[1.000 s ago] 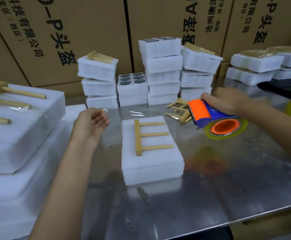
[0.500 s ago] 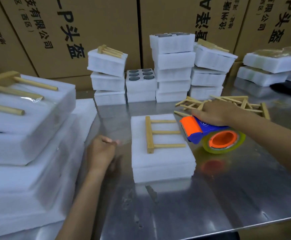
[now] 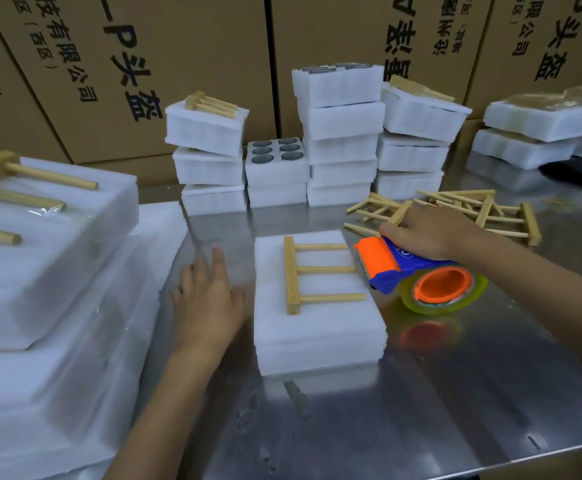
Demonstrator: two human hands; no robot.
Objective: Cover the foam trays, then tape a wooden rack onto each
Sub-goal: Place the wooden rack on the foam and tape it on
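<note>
A covered white foam tray (image 3: 317, 327) lies in the middle of the steel table, with a wooden rack (image 3: 312, 274) lying flat on its lid. My right hand (image 3: 428, 232) grips a blue and orange tape dispenser (image 3: 417, 275) whose orange blade end touches the tray's right edge. My left hand (image 3: 209, 299) rests flat on the table just left of the tray, fingers spread, holding nothing.
A pile of loose wooden racks (image 3: 462, 211) lies behind my right hand. Stacks of foam trays (image 3: 341, 133) stand at the back, one open tray (image 3: 275, 157) showing round holes. Large foam stacks with racks (image 3: 40, 244) fill the left. Cardboard boxes (image 3: 178, 46) form the back wall.
My right hand brought the tape dispenser down and left to the tray's right edge. My left hand dropped to the table and opened flat beside the tray.
</note>
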